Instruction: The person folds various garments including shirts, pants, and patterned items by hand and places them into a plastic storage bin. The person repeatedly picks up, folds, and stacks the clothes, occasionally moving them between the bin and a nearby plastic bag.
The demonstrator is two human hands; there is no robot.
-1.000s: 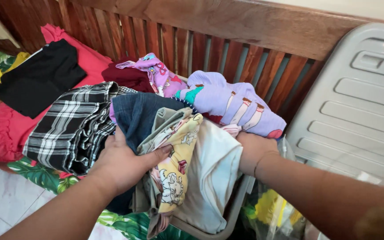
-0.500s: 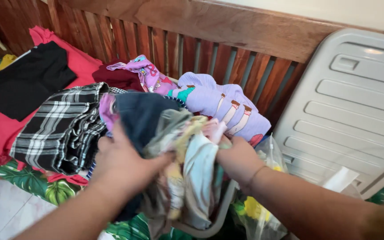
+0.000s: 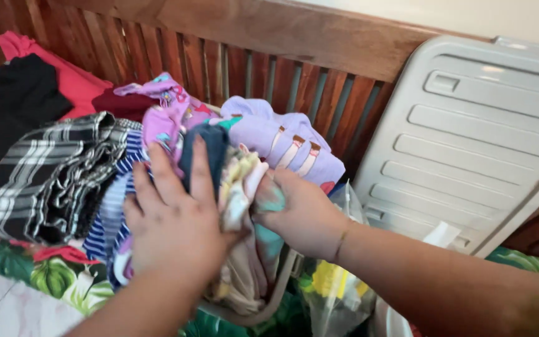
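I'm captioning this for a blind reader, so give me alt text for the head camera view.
Two bare hands press a bundle of folded clothes between them: left hand flat against it, right hand gripping the other side. A plaid garment lies left, a grey plastic lid leans on wooden slats behind.

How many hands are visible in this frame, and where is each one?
2. The left hand presses flat on the pile of clothes; the right hand grips the pale garments beside it. No other person's hand shows.
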